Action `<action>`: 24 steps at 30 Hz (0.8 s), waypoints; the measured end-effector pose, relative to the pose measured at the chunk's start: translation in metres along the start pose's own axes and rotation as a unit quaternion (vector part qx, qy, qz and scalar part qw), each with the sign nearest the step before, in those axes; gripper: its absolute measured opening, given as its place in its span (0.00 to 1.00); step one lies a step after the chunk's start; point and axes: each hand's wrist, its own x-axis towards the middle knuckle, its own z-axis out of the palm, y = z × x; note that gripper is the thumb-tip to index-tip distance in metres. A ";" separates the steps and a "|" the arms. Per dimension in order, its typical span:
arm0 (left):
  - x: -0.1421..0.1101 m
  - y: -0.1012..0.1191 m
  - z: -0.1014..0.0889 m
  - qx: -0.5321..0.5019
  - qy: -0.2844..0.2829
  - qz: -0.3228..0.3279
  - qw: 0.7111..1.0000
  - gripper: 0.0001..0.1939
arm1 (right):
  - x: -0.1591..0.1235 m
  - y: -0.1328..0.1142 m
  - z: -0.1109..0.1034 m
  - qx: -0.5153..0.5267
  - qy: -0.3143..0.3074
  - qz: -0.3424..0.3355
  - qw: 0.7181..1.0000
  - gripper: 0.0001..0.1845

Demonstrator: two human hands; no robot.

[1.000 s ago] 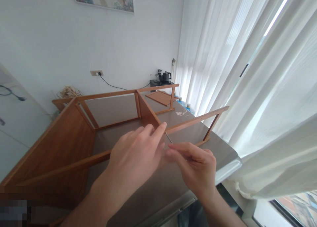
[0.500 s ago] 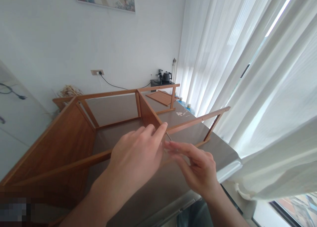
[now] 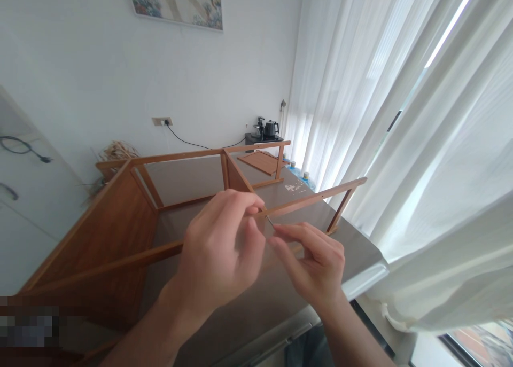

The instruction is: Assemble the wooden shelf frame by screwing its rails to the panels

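A brown wooden frame [image 3: 320, 195] of rails and panels lies on its side on the grey table. My right hand [image 3: 316, 260] pinches a thin metal rod [image 3: 270, 221] between thumb and forefinger. The rod's far tip meets the joint where the middle panel [image 3: 239, 176] and the near rail come together; whether it is a screw or a hex key I cannot make out. Close by, my left hand [image 3: 218, 244] curls its fingers over the joint, with its thumb apart from the forefinger. Its fingertips are at the panel's end and partly hide it.
A loose wooden panel [image 3: 262, 162] lies on the far part of the table [image 3: 280, 292], near some white scraps [image 3: 294, 187]. Behind stand a black kettle [image 3: 271, 128] and water bottles [image 3: 305, 177]. White curtains [image 3: 401, 142] hang at the right. Dried stalks [image 3: 118, 150] are at the back left.
My left hand has drawn its forefinger back from the panel's end and curled, its thumb now showing apart. My right fingers have closed into a pinch on the rod. The view has shifted slightly.
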 end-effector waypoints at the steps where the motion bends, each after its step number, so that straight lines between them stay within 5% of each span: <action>1: -0.008 0.002 -0.003 -0.038 0.042 0.029 0.998 0.14 | 0.000 0.000 0.000 -0.006 -0.001 0.002 1.000 0.08; 3: -0.031 0.004 -0.005 -0.097 0.065 0.110 0.987 0.14 | -0.001 0.001 -0.001 -0.024 -0.006 0.000 1.000 0.08; 6: -0.068 -0.002 0.007 -0.073 -0.043 0.166 0.983 0.09 | -0.002 0.002 -0.001 -0.058 -0.005 -0.013 0.998 0.05; 8: -0.083 -0.015 0.025 -0.065 -0.058 0.216 0.972 0.09 | -0.004 0.002 0.001 -0.057 0.003 0.004 0.998 0.05; 11: -0.086 -0.042 0.053 0.020 -0.127 0.038 0.991 0.12 | -0.006 0.002 0.005 0.037 0.021 0.095 0.995 0.06; 15: -0.070 -0.063 0.077 0.076 -0.240 -0.175 0.952 0.17 | -0.008 0.004 0.007 0.144 0.031 0.166 0.975 0.05; 24: -0.071 -0.044 0.103 0.139 -0.275 -0.264 0.914 0.23 | -0.013 0.022 -0.003 -0.050 0.040 -0.060 0.996 0.10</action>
